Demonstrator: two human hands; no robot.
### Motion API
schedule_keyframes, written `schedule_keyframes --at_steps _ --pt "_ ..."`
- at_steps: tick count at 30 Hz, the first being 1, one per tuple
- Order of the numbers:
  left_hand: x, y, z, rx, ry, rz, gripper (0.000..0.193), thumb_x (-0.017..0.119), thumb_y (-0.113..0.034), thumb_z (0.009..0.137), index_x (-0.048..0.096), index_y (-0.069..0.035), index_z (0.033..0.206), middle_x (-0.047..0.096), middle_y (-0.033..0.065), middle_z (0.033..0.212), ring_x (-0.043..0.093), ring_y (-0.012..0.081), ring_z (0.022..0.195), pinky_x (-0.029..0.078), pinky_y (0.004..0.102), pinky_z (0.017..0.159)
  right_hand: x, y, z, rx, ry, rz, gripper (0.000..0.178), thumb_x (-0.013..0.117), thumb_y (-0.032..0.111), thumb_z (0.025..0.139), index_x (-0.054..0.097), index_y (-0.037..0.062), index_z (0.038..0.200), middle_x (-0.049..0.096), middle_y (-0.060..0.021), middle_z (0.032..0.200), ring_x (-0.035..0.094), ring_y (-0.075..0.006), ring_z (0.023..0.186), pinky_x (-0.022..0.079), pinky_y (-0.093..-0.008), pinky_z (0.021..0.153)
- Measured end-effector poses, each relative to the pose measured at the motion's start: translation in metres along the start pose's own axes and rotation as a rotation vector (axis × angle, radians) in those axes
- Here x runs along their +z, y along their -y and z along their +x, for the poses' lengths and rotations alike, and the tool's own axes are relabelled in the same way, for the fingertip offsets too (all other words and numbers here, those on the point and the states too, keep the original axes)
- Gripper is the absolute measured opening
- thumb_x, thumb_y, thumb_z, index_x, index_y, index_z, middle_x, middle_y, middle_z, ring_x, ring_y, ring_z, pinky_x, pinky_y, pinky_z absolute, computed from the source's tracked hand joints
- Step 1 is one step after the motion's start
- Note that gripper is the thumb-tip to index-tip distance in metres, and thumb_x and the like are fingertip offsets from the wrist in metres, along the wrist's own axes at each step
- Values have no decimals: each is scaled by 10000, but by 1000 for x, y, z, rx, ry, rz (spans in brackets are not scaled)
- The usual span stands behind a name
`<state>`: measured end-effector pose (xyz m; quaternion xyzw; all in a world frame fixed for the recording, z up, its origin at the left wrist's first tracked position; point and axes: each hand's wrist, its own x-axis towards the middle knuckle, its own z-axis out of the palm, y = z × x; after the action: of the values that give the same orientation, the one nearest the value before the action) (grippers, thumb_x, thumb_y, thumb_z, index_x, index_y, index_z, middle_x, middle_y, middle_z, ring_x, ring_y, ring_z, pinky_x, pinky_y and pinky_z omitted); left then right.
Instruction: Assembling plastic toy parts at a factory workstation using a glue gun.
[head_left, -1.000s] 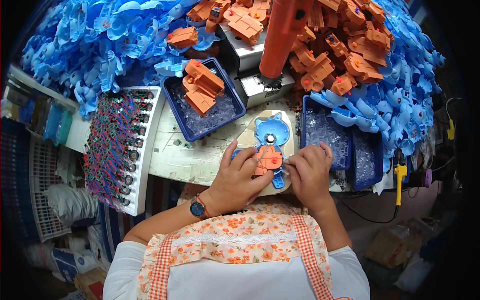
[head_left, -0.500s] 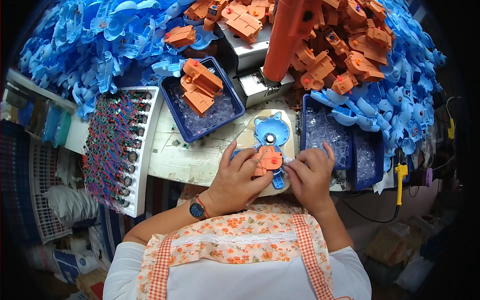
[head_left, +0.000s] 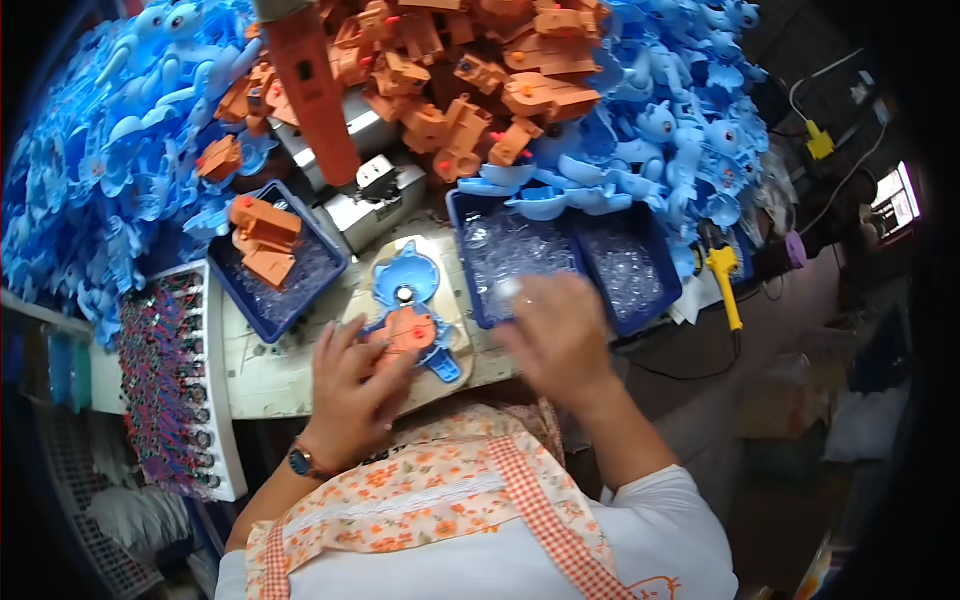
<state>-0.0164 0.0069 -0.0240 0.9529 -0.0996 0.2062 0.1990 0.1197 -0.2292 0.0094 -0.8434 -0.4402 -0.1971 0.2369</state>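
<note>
R hand (head_left: 562,340) blurred nr dk blue bin (head_left: 466,270), contact unclear.

toy-assembly workshop: heaped blue plastic shells (head_left: 120,150), piled orange housings (head_left: 462,135), wired components (head_left: 160,375), yellow soldering iron (head_left: 722,272)

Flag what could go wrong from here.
1. The left hand is at the orange box on the blue shell; a nudge might shift it.
2. Loose blue pieces overhang the bin near the blurred right hand; one could drop in.
3. The yellow-handled tool's drooping cable might snag.
</note>
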Motion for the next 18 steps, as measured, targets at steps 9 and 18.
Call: schedule_keyframes --at_steps 9,18 --pt "-4 7 -3 -26 -30 -106 448 706 -83 730 671 -180 1166 606 78 1122 468 388 1278 337 554 1055 -52 -128 -28 561 280 -265 317 739 87 735 668 89 1044 627 -106 970 629 -330 870 502 -407 744" --pt "1 7 -5 -27 -119 -181 469 714 -17 689 657 -125 1142 619 84 1126 490 384 1250 366 540 1034 -36 -136 -25 482 225 -237 320 754 104 708 665 68 1014 650 -92 961 628 -315 901 483 -403 792"
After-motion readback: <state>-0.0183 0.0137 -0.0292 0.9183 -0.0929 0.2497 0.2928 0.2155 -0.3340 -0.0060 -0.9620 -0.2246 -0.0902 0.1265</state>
